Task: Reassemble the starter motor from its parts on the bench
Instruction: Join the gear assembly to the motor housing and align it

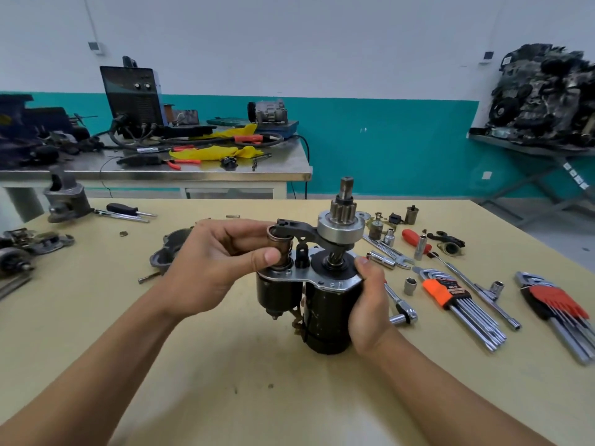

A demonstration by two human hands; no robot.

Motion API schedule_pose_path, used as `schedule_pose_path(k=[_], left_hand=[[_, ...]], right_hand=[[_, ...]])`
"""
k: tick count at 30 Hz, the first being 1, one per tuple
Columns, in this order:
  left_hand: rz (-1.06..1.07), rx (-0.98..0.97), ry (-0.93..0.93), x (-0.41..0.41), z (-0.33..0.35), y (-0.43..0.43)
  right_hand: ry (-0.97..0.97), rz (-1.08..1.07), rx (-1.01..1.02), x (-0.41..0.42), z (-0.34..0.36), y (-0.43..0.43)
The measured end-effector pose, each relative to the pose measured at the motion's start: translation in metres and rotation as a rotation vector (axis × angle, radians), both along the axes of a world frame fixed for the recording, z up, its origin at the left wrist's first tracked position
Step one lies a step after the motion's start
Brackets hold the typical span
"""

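The black starter motor body (325, 313) stands upright at the bench's middle, its solenoid (273, 292) beside it on the left. My right hand (370, 304) grips the motor body from the right. My left hand (212, 262) pinches the copper-coloured plunger (281, 244) that sticks up out of the solenoid. A black shift fork (297, 231) spans from the plunger's top to the silver drive clutch with its pinion gear (342, 217), which sits raised on the armature shaft. The grey nose housing (167, 249) lies on the bench behind my left hand.
Right of the motor lie a ratchet (402, 309), sockets, two hex key sets (450, 297) (560, 310), a red-handled screwdriver (415, 241) and small parts. A second housing (66, 201) and starter parts sit at the far left. A cluttered steel table stands behind.
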State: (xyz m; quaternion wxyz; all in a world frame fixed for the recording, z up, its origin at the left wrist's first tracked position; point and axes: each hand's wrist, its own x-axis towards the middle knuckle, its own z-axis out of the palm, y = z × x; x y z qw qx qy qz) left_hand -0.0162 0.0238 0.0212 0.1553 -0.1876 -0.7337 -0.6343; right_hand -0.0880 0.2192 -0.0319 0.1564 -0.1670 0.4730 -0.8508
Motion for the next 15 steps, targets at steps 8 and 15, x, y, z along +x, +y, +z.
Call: schedule_pose_path(k=[8, 15], left_hand=[[0.140, 0.292, 0.028, -0.006, -0.013, 0.026], [0.173, 0.381, 0.021, -0.011, -0.012, 0.033]], right_hand=[[-0.007, -0.017, -0.009, -0.005, -0.004, -0.001], [0.079, -0.047, -0.027, 0.006, -0.005, -0.009]])
